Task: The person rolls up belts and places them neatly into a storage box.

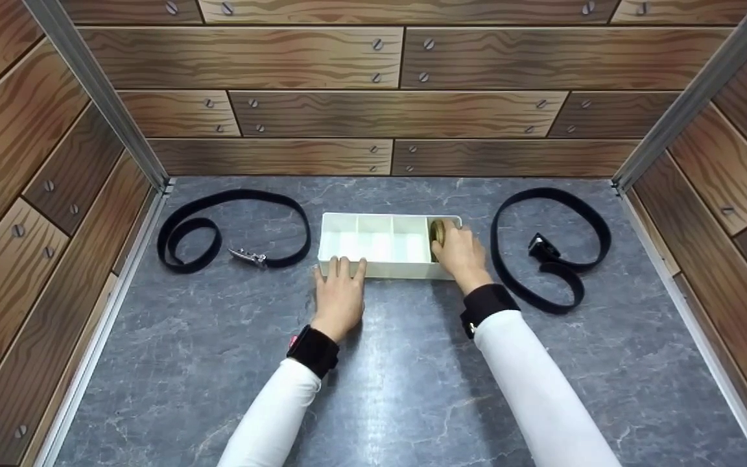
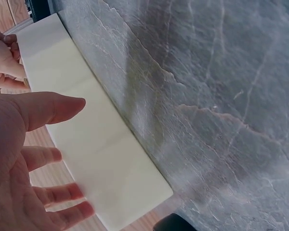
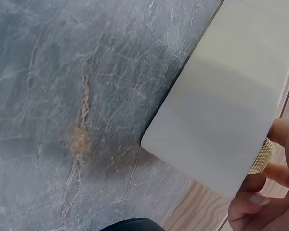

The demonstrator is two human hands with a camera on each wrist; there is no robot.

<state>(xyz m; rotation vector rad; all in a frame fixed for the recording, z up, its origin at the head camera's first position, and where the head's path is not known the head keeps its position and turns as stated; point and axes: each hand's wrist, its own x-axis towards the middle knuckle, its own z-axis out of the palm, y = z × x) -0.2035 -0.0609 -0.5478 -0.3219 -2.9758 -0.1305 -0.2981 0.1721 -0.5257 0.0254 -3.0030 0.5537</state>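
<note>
A white divided box (image 1: 373,269) stands on the floor, its compartments side by side. In its rightmost compartment my right hand (image 1: 461,251) grips a coiled gold band (image 1: 437,231), thumb on the left side. Between the fingers in the right wrist view, the gold band (image 3: 262,158) has a fine woven texture and shows just past the box wall (image 3: 207,115). My left hand (image 1: 340,297) rests its fingertips at the box's front left edge. Seen from the left wrist, that hand (image 2: 19,159) has its fingers extended at the box (image 2: 96,134).
Left of the box lies a loosely coiled black belt (image 1: 244,193) with a silver buckle (image 1: 249,257). On the right is another black belt (image 1: 600,224) with a dark shiny buckle (image 1: 542,246). Wood-patterned walls (image 1: 321,113) bound the grey marbled floor (image 1: 399,389).
</note>
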